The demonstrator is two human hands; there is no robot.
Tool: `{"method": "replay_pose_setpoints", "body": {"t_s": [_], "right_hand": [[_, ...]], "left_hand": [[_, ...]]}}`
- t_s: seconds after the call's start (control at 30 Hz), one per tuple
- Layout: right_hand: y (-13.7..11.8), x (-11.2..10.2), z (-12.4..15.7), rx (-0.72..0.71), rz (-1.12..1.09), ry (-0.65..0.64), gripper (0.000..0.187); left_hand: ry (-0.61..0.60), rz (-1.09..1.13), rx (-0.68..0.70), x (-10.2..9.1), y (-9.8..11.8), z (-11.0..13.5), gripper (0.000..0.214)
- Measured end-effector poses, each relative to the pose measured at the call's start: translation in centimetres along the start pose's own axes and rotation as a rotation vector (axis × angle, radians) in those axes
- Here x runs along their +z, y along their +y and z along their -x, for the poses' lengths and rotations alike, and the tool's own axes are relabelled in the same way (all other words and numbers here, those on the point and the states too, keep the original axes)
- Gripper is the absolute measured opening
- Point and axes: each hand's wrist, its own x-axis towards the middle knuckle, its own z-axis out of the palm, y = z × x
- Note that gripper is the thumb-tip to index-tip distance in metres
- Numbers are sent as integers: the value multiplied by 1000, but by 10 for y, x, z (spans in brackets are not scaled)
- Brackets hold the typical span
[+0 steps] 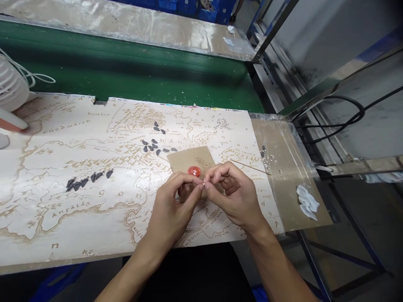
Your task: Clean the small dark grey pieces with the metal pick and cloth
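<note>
My left hand point(176, 199) and my right hand point(231, 193) meet fingertip to fingertip, both closed in a pinch. Between the tips sits a tiny pale piece point(203, 183), too small to name. Just beyond the fingers is a small round red dish point(194, 171) with a glossy surface. It rests on a square of brown cardboard point(182, 158), where many tiny brown bits point(204, 162) are scattered. A thin brown stick point(248, 165) lies to the right of my right hand.
A printed map sheet point(103, 222) covers the table. Dark leaf-shaped pieces lie in groups, one point(153, 144) mid-table, another point(75, 183) further left. Small pale bits point(223, 123) are at back right. A white fan point(12, 84), a crumpled tissue point(307, 202) and a green belt point(126, 71) surround these.
</note>
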Motion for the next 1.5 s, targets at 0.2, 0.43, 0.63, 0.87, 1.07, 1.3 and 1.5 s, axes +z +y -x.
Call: {"method": "replay_pose_setpoints", "body": {"t_s": [0.2, 0.43, 0.63, 0.87, 1.07, 1.3, 1.5], "right_hand": [[8, -6, -12, -66, 334, 28, 23], [16, -10, -24, -113, 547, -116, 23], [18, -10, -25, -134, 616, -183, 25], [15, -10, -28, -135, 627, -207, 26], [14, -13, -25, -124, 649, -181, 26], [21, -29, -19, -33, 585, -11, 26], [35, -31, -13, -14, 635, -39, 23]], "left_hand": [[91, -396, 145, -25, -14, -24, 12], [232, -872, 124, -47, -54, -61, 33], [257, -942, 29, -37, -51, -62, 24], [279, -901, 81, -42, -55, -62, 9], [280, -849, 146, -44, -57, -62, 9], [291, -461, 80, -51, -43, -56, 7], [200, -193, -71, -50, -28, -46, 21]]}}
